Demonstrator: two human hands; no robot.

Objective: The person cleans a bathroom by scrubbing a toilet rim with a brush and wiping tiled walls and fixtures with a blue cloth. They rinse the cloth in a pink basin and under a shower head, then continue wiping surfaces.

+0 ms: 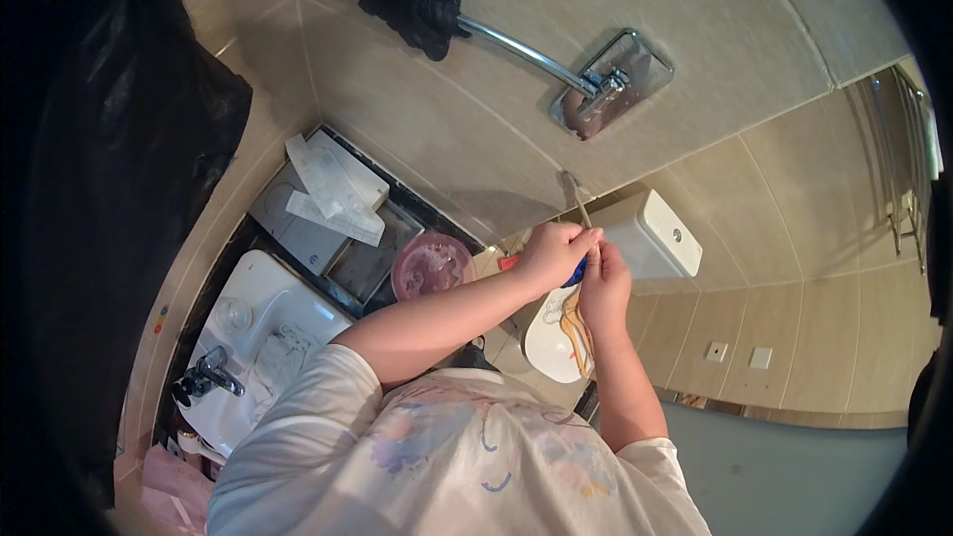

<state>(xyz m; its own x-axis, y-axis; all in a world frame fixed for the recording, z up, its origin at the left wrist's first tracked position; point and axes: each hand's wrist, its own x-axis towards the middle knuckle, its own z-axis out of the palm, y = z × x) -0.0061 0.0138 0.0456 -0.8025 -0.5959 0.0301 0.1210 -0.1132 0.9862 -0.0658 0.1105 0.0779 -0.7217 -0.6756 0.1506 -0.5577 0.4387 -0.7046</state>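
My left hand [551, 256] and my right hand [604, 290] meet in front of the toilet, fingers closed and pinched together. A thin tan strip [583, 206] sticks up from between them toward the wall; I cannot tell whether it is a strap or a stick. Below the hands hangs a yellow-brown looped band [573, 330], perhaps part of the same thing. A small blue piece [576, 274] shows between the hands, mostly hidden by the fingers. Behind them is the white toilet, with its tank [650, 235] and pale lid [546, 345].
At left stands a white washbasin [223, 313] with a dark tap [213, 374]. Beyond it are a pink basin [434, 266] and a white box [342, 179] with papers on it. A chrome shower arm [526, 53] projects from the tiled wall. Black plastic [129, 139] hangs at far left.
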